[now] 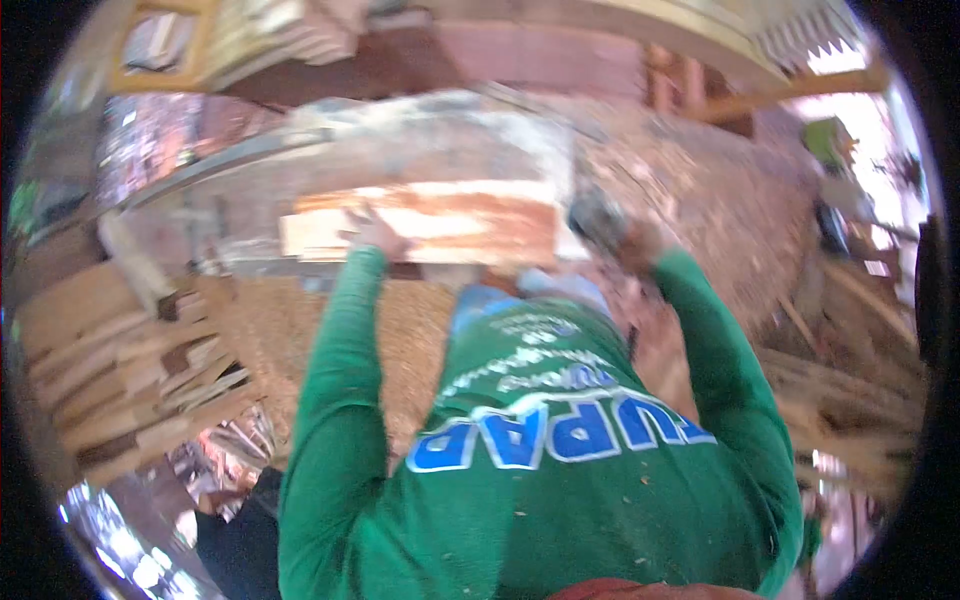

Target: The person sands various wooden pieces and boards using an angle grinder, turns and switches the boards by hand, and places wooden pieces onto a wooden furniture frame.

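A pale board with orange-brown patches (480, 222) lies across the dusty workbench (400, 150). On the left part of the board rests my left hand (376, 236), its fingers spread. Just past the board's right end, my right hand (642, 246) is closed around a dark power tool (598, 218), blurred by motion. The tool's exact type and its underside cannot be made out. Both my arms wear green sleeves.
Wood shavings (290, 330) cover the floor below the bench. Stacked wood pieces (150, 390) lie at the left, with more timber (850, 400) at the right. A person in dark clothing (240, 535) is at the lower left.
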### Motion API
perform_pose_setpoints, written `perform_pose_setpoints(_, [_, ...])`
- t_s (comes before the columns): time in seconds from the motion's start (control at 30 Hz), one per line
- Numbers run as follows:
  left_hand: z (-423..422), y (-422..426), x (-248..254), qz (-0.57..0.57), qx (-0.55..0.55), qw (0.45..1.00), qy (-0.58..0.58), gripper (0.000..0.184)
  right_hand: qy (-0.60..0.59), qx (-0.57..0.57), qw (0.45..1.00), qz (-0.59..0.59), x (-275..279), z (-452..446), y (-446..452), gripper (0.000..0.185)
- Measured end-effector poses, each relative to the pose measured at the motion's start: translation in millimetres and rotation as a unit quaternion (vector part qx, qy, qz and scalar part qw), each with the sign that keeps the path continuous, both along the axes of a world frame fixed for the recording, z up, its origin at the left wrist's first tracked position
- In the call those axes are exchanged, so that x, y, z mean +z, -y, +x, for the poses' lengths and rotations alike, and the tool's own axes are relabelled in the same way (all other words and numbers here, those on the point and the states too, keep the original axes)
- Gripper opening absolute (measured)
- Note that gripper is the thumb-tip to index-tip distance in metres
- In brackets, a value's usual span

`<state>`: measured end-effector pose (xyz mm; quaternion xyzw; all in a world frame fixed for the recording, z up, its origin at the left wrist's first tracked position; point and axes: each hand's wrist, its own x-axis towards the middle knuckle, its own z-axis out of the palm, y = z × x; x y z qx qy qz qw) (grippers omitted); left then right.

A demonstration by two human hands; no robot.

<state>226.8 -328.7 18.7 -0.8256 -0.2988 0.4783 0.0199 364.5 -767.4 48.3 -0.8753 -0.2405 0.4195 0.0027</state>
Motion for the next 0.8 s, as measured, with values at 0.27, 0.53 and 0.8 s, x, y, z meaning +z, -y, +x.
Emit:
perform_pose_setpoints(0.27, [-15.8, -17.1, -7.0, -0.03, 0.056, 0.994, 0.09, 0.145, 0.068, -0.064, 0.985, 0.149, -37.8, -11.7, 23.5, 0.03])
perform_pose_setpoints(0.53, [-15.6, -11.7, 27.6, -0.053, 0.161, 0.98, 0.102, 0.144, 0.03, -0.077, 0.973, 0.216, -29.0, -38.5, 37.0, 0.029])
perform_pose_setpoints(0.8, [-19.0, -11.0, 29.3, -0.057, 0.174, 0.977, 0.108, 0.144, 0.009, -0.221, 0.966, 0.13, -9.3, 1.4, 4.4, 0.048])
